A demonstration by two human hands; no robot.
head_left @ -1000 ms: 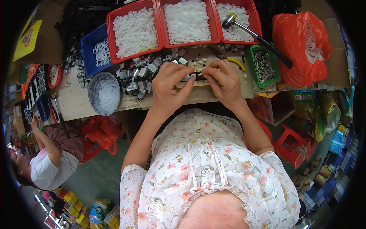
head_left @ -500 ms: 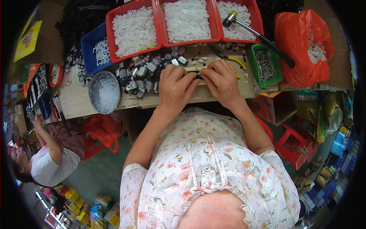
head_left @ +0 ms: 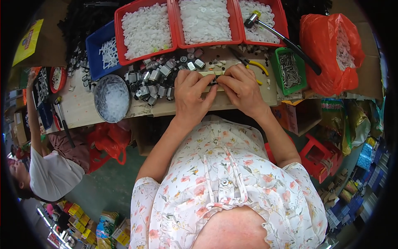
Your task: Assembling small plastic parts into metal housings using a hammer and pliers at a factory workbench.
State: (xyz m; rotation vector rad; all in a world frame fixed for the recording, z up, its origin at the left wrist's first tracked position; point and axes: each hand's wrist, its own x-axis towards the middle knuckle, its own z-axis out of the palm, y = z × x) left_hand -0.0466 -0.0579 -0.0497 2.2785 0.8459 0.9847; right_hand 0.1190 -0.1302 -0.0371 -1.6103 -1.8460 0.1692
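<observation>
My left hand point(head_left: 191, 96) and my right hand point(head_left: 243, 90) meet at the table's front edge, thumbs and fingers pinched. Between the fingertips is a small black part point(head_left: 214, 80), mostly covered, so its kind does not show. Just behind it lies a pale yellowish block point(head_left: 206, 74), partly hidden by the fingers. Left of my left hand is a heap of small metal-and-black pieces point(head_left: 154, 75). Pliers with yellow handles point(head_left: 258, 65) lie behind my right hand.
Three red bins point(head_left: 174, 25) of white plastic pieces stand at the back. A hammer point(head_left: 286, 40) rests across the right one. A green tray point(head_left: 289, 68) holds metal pins; a red bag point(head_left: 327, 54) is beyond it. A metal bowl point(head_left: 111, 99) and blue bin point(head_left: 96, 58) are left. A co-worker point(head_left: 52, 172) sits there.
My left thumb has shifted slightly away from its fingers, while both hands stay at the same place. The co-worker's arm has stretched out toward the far left of the table.
</observation>
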